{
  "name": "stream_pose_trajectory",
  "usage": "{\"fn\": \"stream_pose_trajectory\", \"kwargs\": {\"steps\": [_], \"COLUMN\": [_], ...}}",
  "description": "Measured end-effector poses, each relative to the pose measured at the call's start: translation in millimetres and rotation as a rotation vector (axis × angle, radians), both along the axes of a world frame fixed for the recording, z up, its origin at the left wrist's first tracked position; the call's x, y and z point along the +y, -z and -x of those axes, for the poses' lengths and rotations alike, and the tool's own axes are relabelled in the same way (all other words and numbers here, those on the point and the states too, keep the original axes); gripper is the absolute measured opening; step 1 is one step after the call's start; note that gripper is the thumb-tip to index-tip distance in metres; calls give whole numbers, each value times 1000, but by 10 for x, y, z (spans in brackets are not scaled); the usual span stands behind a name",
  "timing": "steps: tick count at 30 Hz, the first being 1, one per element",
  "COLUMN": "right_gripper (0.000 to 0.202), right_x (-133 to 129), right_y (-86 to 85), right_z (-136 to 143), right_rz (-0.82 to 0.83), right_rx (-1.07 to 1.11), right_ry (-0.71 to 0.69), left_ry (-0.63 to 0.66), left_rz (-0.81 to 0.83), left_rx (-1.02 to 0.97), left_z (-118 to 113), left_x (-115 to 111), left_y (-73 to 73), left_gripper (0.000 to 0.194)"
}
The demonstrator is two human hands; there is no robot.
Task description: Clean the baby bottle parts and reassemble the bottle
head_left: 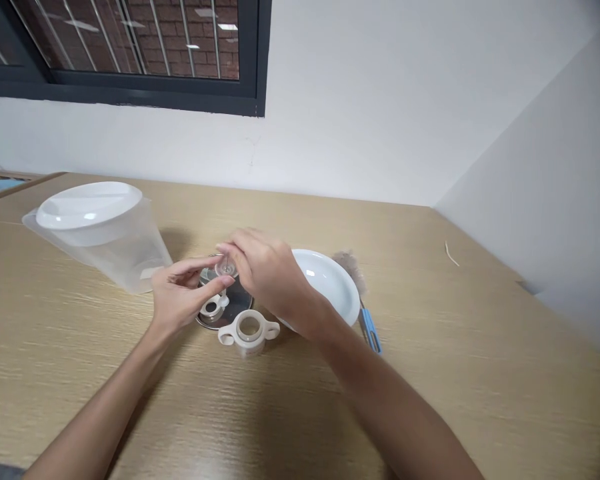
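Cap pinched in left hand's narrow grip, thin rod roughly upright; right hand just beside it, cannot tell if holding

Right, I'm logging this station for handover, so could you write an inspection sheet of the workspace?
Surface: wood-look table, no spill visible.
Job's things: small clear part in hand; two-handled cup; dark round tray holding small parts; white dish; blue-handled brush; lidded jug.
Clutter: thin pale strip, far right.
Hands: left hand pinches the clear part; right hand meets it, grip unclear.
Cables: nothing seen.
Surroundings: white wall, barred window.
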State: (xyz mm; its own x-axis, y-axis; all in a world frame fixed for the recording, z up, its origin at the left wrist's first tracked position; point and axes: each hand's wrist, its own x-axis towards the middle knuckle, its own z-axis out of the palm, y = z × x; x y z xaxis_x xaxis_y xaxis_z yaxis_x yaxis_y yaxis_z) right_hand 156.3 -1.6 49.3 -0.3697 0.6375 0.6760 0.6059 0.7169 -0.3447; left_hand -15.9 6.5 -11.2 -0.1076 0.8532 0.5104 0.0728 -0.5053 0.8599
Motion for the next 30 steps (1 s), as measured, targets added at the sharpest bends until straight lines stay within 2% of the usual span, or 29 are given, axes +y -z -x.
{"fn": "stream_pose_trajectory", "kwargs": {"steps": [3, 7, 13, 23, 30], "right_gripper": [22, 24, 26, 24, 24], "right_x": [-8, -48, -121, -184, -203], "right_y": [-59, -151, -236, -301, -312], "right_z": [-37, -83, -123, -140, -119], "right_rz": [-4, -61, -114, -153, -202], "right_rx": [75, 127, 144, 149, 151], "right_ry": [39, 115, 127, 138, 155], "left_ry": [49, 91, 115, 176, 220], "left_rz": [-36, -54, -77, -160, -240], "left_rx": [52, 23, 8, 20, 14], "left_z": [4, 3, -8, 17, 40], "left_x": [-6, -9, -18, -31, -48], "left_y": [-2, -15, -27, -39, -54], "left_gripper": [33, 32, 31, 35, 45]}}
